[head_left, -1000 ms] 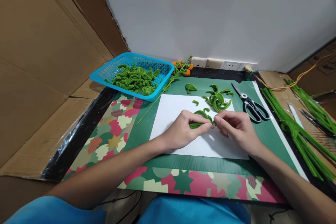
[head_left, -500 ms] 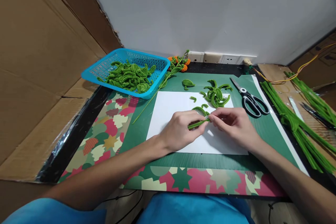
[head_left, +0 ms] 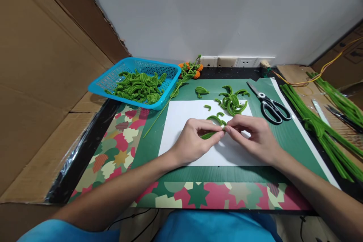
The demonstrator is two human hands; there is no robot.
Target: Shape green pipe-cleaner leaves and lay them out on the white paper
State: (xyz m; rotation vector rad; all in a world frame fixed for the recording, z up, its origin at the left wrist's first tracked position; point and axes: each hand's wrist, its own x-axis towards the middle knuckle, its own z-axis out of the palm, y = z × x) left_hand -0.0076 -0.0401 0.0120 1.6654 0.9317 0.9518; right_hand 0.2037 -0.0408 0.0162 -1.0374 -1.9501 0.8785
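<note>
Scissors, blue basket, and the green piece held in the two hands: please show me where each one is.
scissors (head_left: 266,101), head view, where the blades join the black handles.
blue basket (head_left: 167,72), head view, on its far mesh wall.
green piece (head_left: 209,135), head view, on its visible left part.

1. One blue plastic basket (head_left: 150,67) of curled green fuzzy pieces (head_left: 138,87), too many to count.
2. One pair of black-handled metal scissors (head_left: 269,106).
3. One white paper sheet (head_left: 181,121).
4. Two hands, the left hand (head_left: 193,143) and the right hand (head_left: 255,138), both pinching one bent green fuzzy wire (head_left: 208,135).
5. Two bundles of long green fuzzy sticks (head_left: 320,132).
6. Three white wall sockets (head_left: 227,61).
</note>
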